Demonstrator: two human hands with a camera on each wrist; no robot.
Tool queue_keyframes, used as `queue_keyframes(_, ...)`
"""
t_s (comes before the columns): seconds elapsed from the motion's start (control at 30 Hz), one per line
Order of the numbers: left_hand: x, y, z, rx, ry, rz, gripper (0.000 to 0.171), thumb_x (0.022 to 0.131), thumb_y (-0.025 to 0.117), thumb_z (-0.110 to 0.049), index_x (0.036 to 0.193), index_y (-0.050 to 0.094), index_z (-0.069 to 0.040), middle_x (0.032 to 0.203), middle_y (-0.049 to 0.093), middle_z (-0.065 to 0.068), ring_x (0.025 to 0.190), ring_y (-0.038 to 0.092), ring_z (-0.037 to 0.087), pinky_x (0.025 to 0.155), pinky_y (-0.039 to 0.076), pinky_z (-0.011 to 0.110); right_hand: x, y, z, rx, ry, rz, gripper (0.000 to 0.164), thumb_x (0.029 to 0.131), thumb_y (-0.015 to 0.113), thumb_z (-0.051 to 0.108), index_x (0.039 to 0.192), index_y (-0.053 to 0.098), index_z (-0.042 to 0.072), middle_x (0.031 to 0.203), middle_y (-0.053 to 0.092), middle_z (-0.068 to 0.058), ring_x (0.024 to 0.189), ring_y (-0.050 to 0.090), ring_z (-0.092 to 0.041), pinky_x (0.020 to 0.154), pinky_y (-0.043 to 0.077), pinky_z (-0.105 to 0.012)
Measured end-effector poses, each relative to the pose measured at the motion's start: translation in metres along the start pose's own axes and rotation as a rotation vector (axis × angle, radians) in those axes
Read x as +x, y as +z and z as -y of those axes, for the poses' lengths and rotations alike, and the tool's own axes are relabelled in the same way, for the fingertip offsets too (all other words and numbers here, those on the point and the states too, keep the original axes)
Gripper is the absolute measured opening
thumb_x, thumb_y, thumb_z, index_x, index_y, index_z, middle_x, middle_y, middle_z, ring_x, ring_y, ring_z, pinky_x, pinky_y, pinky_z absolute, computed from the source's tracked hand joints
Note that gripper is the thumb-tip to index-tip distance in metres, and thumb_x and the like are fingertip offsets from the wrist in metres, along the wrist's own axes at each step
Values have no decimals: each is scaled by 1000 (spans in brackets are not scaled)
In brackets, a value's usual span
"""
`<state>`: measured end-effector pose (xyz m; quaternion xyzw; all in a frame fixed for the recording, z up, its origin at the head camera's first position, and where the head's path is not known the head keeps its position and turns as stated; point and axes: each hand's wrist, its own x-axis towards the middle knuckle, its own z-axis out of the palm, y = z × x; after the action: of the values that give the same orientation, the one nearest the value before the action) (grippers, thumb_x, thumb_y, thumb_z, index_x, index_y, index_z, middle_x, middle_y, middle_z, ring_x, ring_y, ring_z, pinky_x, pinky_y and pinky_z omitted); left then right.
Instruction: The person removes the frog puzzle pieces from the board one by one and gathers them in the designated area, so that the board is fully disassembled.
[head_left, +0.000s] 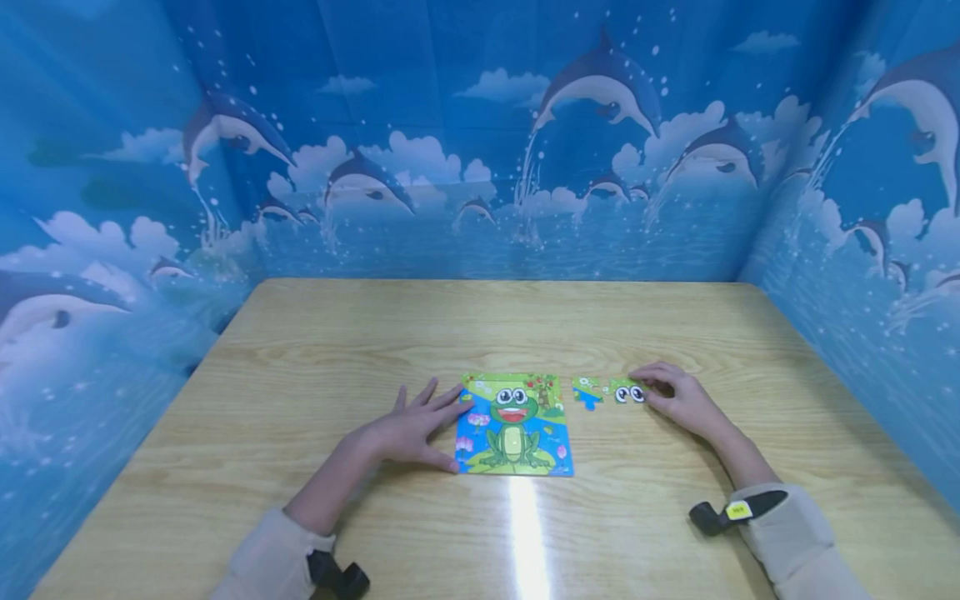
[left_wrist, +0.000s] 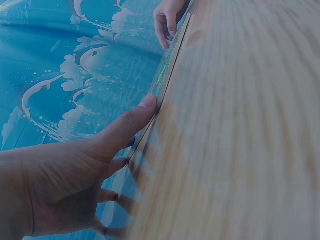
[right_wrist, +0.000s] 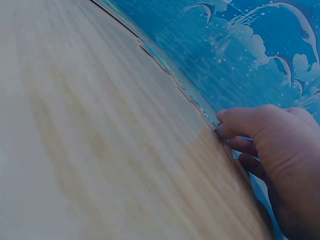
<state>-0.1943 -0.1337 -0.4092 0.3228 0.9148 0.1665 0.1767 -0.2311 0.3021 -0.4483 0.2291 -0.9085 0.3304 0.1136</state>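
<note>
A square frog puzzle lies flat on the wooden table, its picture filled in. My left hand is at its left side with fingers spread, fingertips and thumb touching the edge and corner. In the left wrist view, the thumb rests along the puzzle's thin edge. To the puzzle's right lies a loose piece with a blue tab. Beside it is a puzzle piece with two cartoon eyes. My right hand pinches this eye piece at its right end, thumb nearer me and bent index finger at the far edge.
The wooden table reaches back to a blue curtain with dolphins, which also hangs at both sides. Light glares on the tabletop in front of the puzzle. Dark wrist cameras are strapped over the pale sleeves.
</note>
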Motion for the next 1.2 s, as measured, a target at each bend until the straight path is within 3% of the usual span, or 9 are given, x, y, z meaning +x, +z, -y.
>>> queue_keyframes(0.7,-1,0,1,7,-6,1,93,74,62,-63,148,20,-25,153,3,0,135,-8,33,100,-11,60,-2,0,0,34,36,-9,34,77,64,-7,110,64,2,107,58,-10,88,51,-17,76,41,-21)
queue_keyframes(0.87,-2,-1,1,2,-4,4,92,74,62,-62,148,20,-25,153,3,1,135,-8,34,100,-11,60,-1,0,5,23,70,-25,35,79,63,-5,113,62,2,109,57,-12,90,53,-20,77,44,-30)
queue_keyframes(1.0,-3,-1,1,1,-6,8,92,74,61,-63,148,20,-25,153,3,2,135,-9,34,100,-11,60,3,1,17,17,27,-31,39,77,62,-8,115,60,1,105,58,-13,88,55,-25,75,46,-42)
queue_keyframes(1.2,-2,-1,1,-5,5,3,91,75,61,-62,148,21,-25,153,3,2,135,-9,35,99,-10,61,14,7,40,42,-50,11,40,77,59,-10,115,59,0,108,57,-13,90,54,-25,72,48,-39)
